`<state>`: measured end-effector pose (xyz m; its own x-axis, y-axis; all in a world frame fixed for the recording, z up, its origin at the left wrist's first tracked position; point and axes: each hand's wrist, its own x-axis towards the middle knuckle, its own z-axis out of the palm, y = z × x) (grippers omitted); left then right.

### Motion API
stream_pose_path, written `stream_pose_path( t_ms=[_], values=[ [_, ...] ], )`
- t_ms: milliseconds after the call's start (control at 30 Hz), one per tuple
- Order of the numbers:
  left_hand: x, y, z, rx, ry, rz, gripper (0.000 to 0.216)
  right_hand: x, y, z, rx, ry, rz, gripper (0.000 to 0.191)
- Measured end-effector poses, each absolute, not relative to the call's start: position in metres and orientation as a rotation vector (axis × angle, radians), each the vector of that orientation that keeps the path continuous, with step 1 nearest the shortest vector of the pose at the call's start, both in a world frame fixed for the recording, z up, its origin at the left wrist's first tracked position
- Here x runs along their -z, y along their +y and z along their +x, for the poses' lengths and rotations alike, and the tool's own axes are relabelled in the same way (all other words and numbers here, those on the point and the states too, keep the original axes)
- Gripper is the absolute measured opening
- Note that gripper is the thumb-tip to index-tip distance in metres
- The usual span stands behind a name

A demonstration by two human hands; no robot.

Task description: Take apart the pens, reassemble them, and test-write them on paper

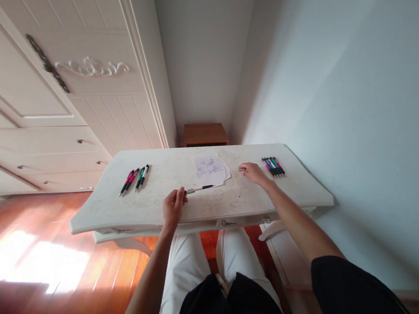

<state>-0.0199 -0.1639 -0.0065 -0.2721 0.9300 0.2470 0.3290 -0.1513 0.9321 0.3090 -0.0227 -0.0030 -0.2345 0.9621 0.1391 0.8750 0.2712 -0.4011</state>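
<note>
My left hand (173,207) is closed around one end of a white pen (198,189) with a black grip. The pen points right, its black end reaching the lower edge of the scribbled paper (209,168). To the right of the paper, my right hand (253,173) is closed in a pinch just above the table; whatever sits between its fingertips is too small to name. Beyond that hand, several pens (273,167) in different colours lie side by side. On the left lie two pink-and-black pens (128,182) and, beside them, a green and a white pen (142,178).
The white table (171,156) has a curved front edge with drawers below. A wall (359,109) rises along its right side. At the left stands a white wardrobe (121,111). A brown wooden box-like piece (206,133) stands behind the table.
</note>
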Motion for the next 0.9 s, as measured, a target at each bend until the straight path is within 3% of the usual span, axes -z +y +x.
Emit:
stream_pose_path(
  t_ms=[267, 600, 900],
  values=[
    [0.006, -0.165, -0.020, -1.440, 1.571, 1.420, 0.044, 0.008, -0.024, 0.312, -0.353, -2.175, -1.642, 0.030],
    [0.006, -0.166, -0.020, -1.431, 1.571, 1.428, 0.045, 0.001, -0.033, 0.309, -0.214, -2.226, -1.803, 0.014],
    [0.007, -0.166, -0.021, -1.447, 1.579, 1.454, 0.045, -0.023, -0.041, 0.303, -0.070, -2.264, -1.882, 0.018]
  ],
)
